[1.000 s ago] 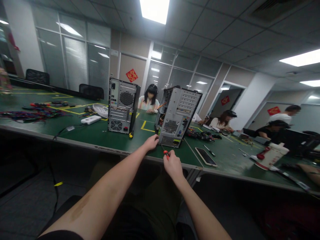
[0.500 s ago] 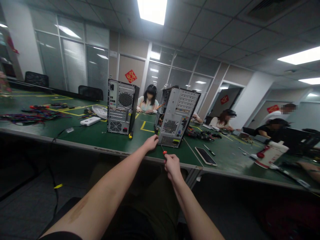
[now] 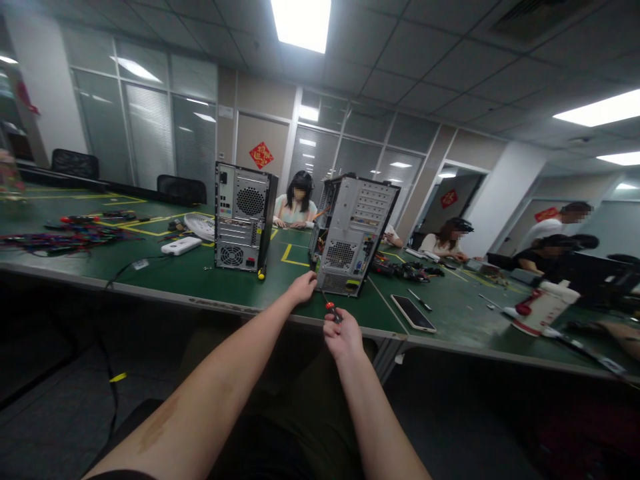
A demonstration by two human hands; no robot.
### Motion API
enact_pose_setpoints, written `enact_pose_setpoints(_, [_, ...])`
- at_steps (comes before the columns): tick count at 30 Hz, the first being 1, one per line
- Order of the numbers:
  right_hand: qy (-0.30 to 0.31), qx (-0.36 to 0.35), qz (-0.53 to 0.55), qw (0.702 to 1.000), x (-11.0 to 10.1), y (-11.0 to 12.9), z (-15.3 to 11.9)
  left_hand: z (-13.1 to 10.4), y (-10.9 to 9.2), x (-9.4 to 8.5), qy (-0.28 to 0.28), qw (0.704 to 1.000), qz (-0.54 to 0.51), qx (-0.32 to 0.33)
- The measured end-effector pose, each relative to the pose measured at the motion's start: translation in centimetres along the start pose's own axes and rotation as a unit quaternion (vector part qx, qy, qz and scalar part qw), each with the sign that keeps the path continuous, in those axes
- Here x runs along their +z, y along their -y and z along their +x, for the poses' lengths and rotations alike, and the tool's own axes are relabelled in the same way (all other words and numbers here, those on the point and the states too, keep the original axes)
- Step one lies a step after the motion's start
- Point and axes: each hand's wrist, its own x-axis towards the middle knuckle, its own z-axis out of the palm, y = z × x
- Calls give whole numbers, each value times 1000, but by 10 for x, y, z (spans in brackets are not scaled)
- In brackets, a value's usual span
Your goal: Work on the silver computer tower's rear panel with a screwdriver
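A computer case [image 3: 345, 247] stands upright on the green table, its metal back with vents and ports facing me. My left hand [image 3: 303, 288] is at the lower left corner of that case, fingers bent together; what they hold, if anything, is hidden. In my right hand [image 3: 344, 332] is a red and black screwdriver [image 3: 330, 307], its shaft pointing up at the bottom edge of the case. Left of it stands a second case [image 3: 243, 220], with a yellow-tipped tool [image 3: 261, 274] at its foot.
A phone [image 3: 413, 313] and a thin tool [image 3: 420, 300] lie right of the case. Cables [image 3: 410, 270] are behind them. To the left are a white power strip [image 3: 181, 246] and bundled wires [image 3: 60, 240]. A white cup [image 3: 544, 307] is at right. Several people sit beyond.
My right hand has turned around the screwdriver handle, so its palm side and fingers now face up more. The left hand stays at the case corner.
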Motion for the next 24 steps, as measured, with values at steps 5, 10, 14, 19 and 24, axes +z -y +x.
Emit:
enact_pose_setpoints(5, [-2, -23, -38, 999, 1, 0, -5, 1, 3, 2, -1, 1000, 4, -3])
enact_pose_setpoints(10, [-19, -79, -159, 984, -8, -6, -8, 2, 4, 2, 5, 1000, 2, 4])
enact_pose_setpoints(14, [-59, -141, -304, 940, -17, -6, -9, 1, 3, 1, 7, 1000, -7, -2])
enact_pose_setpoints(19, [-92, -233, -481, 840, -22, 2, -21, 1, 2, 1, 9, 1000, -15, -7])
enact_pose_setpoints(24, [-92, -298, -629, 712, -21, 1, -29, -1, 0, 0, 7, 1000, -9, -5])
